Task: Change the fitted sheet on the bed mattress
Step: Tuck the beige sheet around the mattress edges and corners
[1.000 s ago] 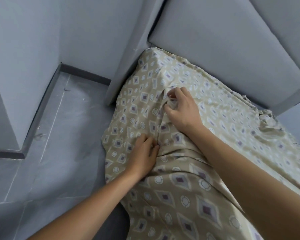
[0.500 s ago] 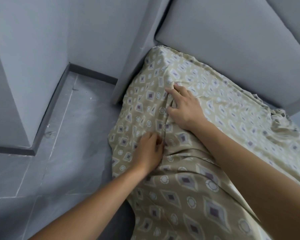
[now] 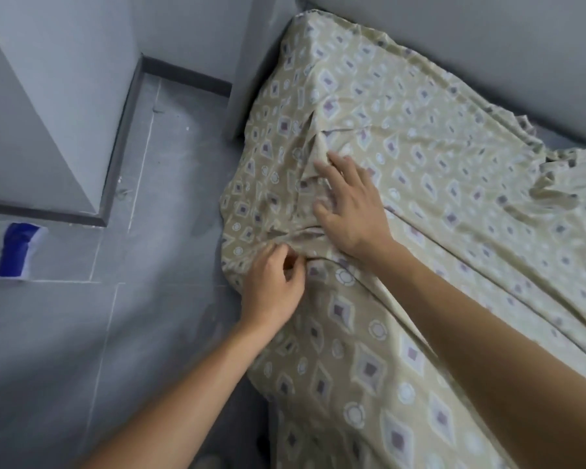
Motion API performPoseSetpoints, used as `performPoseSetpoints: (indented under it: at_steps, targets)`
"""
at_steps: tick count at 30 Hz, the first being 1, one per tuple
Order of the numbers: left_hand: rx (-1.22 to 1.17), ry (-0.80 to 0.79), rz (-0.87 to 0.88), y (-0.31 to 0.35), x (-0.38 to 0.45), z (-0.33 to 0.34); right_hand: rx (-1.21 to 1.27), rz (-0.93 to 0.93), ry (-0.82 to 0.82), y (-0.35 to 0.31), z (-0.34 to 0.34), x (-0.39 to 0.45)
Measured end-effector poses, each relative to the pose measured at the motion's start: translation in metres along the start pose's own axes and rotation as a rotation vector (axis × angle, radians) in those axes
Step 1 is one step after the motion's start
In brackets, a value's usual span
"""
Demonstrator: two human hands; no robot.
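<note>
Your fitted sheet is draped over the mattress corner on the right, hanging down its left side toward the floor. Your right hand lies on top of the sheet, your left hand just below-left of it at the edge. The headboard runs behind the mattress. A wall corner stands off to the left, with a small packet on the floor at its foot.

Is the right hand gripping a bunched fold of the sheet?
No: the right hand lies flat with fingers spread on the patterned sheet, while the left hand pinches the fabric.
</note>
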State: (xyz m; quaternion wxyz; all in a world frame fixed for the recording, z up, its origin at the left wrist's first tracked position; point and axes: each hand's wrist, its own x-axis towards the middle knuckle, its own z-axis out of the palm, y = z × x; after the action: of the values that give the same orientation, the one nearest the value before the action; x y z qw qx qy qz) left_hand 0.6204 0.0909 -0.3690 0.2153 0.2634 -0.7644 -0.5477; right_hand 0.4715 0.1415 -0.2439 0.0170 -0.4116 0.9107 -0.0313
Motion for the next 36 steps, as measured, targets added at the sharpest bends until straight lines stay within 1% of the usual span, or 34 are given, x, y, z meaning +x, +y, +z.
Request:
performPoseSetpoints:
  at_steps: [3, 5, 7, 10, 14, 17, 20, 22, 23, 25, 27, 29, 30, 33, 35, 36]
  targets:
    - [-0.148, -0.207, -0.108, 0.017, -0.056, 0.000, 0.024, 0.020, -0.032, -0.002, -0.004, -0.060]
    - [-0.136, -0.305, -0.087, 0.024, -0.086, 0.011, 0.010, 0.042, -0.028, -0.009, -0.001, -0.103]
    - [-0.121, -0.298, -0.039, 0.026, -0.095, 0.024, 0.011, 0.056, 0.007, -0.015, 0.009, -0.131]
    - [-0.086, -0.282, -0.016, 0.013, -0.095, 0.037, 0.022, 0.086, 0.082, -0.013, 0.018, -0.132]
    - [-0.015, -0.378, -0.064, -0.013, -0.108, 0.041, -0.030, 0.098, 0.084, -0.017, 0.025, -0.131]
    - [-0.023, -0.347, -0.083, -0.014, -0.096, 0.047, -0.024, 0.101, 0.083, -0.018, 0.025, -0.128]
    - [-0.102, -0.243, -0.119, -0.027, -0.101, 0.050, -0.017, 0.108, 0.069, -0.018, 0.022, -0.126]
    - [-0.178, -0.169, -0.180, -0.040, -0.114, 0.049, -0.021, 0.109, 0.056, -0.016, 0.021, -0.127]
    - [-0.204, -0.158, -0.245, -0.046, -0.120, 0.049, -0.027, 0.108, 0.060, -0.015, 0.021, -0.126]
    - [-0.240, -0.176, -0.388, -0.065, -0.133, 0.050, -0.033, 0.100, 0.077, -0.015, 0.020, -0.123]
    - [-0.328, -0.246, -0.497, -0.090, -0.147, 0.053, -0.031, 0.100, 0.100, -0.016, 0.018, -0.123]
    - [-0.387, -0.346, -0.519, -0.109, -0.163, 0.057, -0.011, 0.094, 0.106, -0.018, 0.016, -0.127]
    - [-0.388, -0.360, -0.536, -0.113, -0.169, 0.059, 0.004, 0.092, 0.104, -0.019, 0.014, -0.130]
    - [-0.460, -0.272, -0.659, -0.122, -0.167, 0.067, 0.015, 0.086, 0.071, -0.024, 0.007, -0.148]
    - [-0.511, -0.211, -0.658, -0.120, -0.163, 0.071, -0.001, 0.075, 0.051, -0.027, 0.004, -0.165]
    - [-0.473, -0.189, -0.636, -0.110, -0.164, 0.066, -0.011, 0.067, 0.045, -0.029, 0.003, -0.173]
